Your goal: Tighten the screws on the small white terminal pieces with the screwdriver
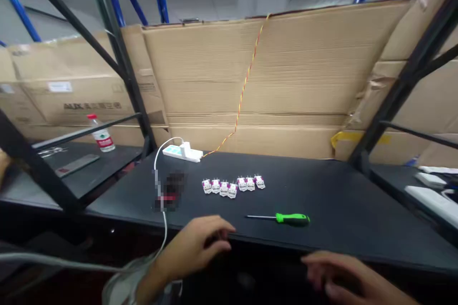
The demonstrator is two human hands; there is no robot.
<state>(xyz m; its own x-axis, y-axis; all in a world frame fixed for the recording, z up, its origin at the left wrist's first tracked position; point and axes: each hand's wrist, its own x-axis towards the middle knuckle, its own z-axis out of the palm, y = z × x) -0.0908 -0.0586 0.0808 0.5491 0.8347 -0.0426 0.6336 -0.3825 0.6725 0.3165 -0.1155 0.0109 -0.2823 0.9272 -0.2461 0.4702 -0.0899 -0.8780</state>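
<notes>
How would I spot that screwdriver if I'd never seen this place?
Find the black tabletop before the cardboard wall. Near the tabletop's front edge, the screwdriver lies with its metal shaft pointing left. Its bright green handle sets it apart from the small white-and-purple pieces farther back.

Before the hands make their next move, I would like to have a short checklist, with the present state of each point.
1. Left hand free: ok, nothing visible in it.
2. Right hand free: ok, nothing visible in it.
3. Green-handled screwdriver lying on the black table: ok.
4. Seven small white-and-purple parts in a straight line: not ok, the row is uneven.
5. White cable clear of the left sleeve: cannot tell, it runs close by.
</notes>
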